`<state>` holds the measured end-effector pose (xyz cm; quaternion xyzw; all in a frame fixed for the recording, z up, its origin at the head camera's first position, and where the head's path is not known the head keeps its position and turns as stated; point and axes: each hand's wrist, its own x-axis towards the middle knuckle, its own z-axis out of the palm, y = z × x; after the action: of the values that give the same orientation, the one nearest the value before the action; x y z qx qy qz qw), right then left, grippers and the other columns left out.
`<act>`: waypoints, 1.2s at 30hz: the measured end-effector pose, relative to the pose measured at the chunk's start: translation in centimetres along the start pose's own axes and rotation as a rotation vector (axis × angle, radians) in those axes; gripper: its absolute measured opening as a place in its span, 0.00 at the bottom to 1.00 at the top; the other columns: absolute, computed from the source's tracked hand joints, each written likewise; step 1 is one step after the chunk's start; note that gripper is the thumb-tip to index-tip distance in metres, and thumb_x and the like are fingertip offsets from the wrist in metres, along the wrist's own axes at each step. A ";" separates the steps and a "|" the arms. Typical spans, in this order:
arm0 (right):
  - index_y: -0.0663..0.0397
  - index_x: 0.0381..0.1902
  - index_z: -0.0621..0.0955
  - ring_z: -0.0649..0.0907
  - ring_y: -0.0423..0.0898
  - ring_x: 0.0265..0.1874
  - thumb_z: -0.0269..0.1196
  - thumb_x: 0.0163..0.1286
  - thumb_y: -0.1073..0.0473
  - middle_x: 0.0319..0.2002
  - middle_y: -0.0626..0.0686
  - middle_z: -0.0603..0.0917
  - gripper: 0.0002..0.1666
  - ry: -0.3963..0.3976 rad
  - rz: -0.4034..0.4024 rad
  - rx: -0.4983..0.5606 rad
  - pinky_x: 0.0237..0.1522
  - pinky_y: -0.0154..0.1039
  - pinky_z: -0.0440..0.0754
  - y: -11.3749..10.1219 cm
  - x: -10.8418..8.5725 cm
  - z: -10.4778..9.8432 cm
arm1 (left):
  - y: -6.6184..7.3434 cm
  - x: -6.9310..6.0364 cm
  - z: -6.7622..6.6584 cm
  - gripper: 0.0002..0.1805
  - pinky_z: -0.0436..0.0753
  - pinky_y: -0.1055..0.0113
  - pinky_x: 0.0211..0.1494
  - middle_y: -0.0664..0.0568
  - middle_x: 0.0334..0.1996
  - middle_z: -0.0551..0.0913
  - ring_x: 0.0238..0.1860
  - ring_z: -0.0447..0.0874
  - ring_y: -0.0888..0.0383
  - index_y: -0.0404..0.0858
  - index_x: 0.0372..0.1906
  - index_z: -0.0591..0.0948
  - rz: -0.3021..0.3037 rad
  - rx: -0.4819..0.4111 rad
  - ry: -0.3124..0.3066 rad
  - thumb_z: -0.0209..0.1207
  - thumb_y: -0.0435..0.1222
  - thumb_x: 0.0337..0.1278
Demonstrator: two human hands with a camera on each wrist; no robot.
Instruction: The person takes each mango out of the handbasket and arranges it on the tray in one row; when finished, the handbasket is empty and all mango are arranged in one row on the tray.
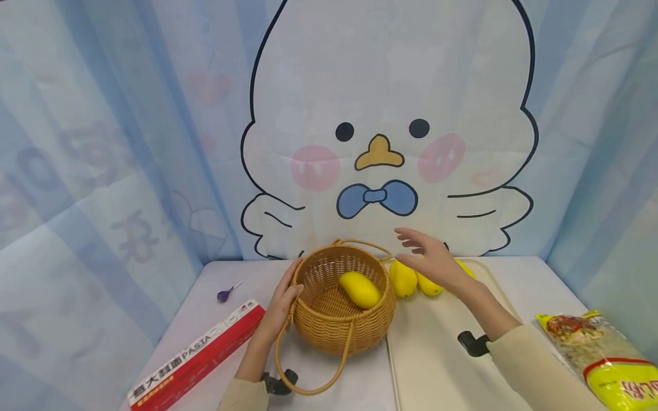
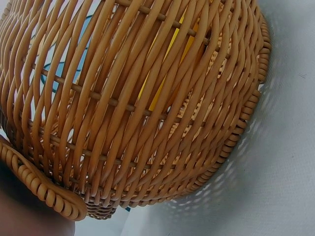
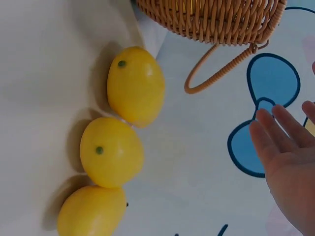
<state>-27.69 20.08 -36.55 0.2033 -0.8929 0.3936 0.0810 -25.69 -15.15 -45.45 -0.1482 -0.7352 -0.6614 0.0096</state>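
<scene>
A round wicker basket (image 1: 334, 337) with two hoop handles stands upright on the table, one yellow mango (image 1: 360, 290) lying inside it. My left hand (image 1: 280, 302) holds the basket's left rim, the thumb on the edge; in the left wrist view the weave fills most of the picture and hides the fingers. Three more mangoes (image 3: 111, 151) lie in a row to the right of the basket, on a cream tray (image 1: 437, 354). Above them my right hand (image 1: 432, 262) hovers with fingers extended, holding nothing and apart from the fruit.
To the left lies a red and white pasta box (image 1: 197, 359), with a small purple wrapped lollipop (image 1: 224, 295) behind it. A yellow printed food bag (image 1: 606, 354) lies at the right. Behind the table hangs a curtain (image 1: 380, 74) with a cartoon bird.
</scene>
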 end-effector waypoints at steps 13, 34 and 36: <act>0.46 0.70 0.72 0.80 0.57 0.60 0.66 0.67 0.53 0.64 0.55 0.79 0.34 -0.028 -0.129 0.036 0.62 0.55 0.79 -2.9 0.9 3.2 | 0.0 -0.1 0.0 0.33 0.51 0.41 0.80 0.58 0.79 0.52 0.81 0.47 0.50 0.62 0.77 0.55 -0.011 0.009 0.002 0.43 0.39 0.71; 0.46 0.70 0.73 0.77 0.53 0.65 0.65 0.65 0.50 0.67 0.51 0.76 0.35 -0.216 -0.100 -0.191 0.65 0.54 0.77 -5.3 2.5 7.8 | -0.2 0.1 0.1 0.32 0.52 0.42 0.80 0.61 0.79 0.53 0.80 0.47 0.52 0.64 0.76 0.56 0.009 0.022 0.003 0.43 0.39 0.72; 0.46 0.70 0.73 0.76 0.53 0.66 0.65 0.65 0.49 0.67 0.51 0.76 0.35 -0.237 -0.091 -0.203 0.65 0.54 0.77 -5.4 2.8 8.0 | -0.2 0.0 0.0 0.32 0.52 0.42 0.80 0.62 0.78 0.54 0.80 0.48 0.53 0.65 0.76 0.57 0.005 0.023 0.011 0.43 0.39 0.72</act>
<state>-27.76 10.07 -37.47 0.2792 -0.9213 0.2704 0.0128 -25.72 -15.15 -45.63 -0.1464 -0.7425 -0.6535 0.0168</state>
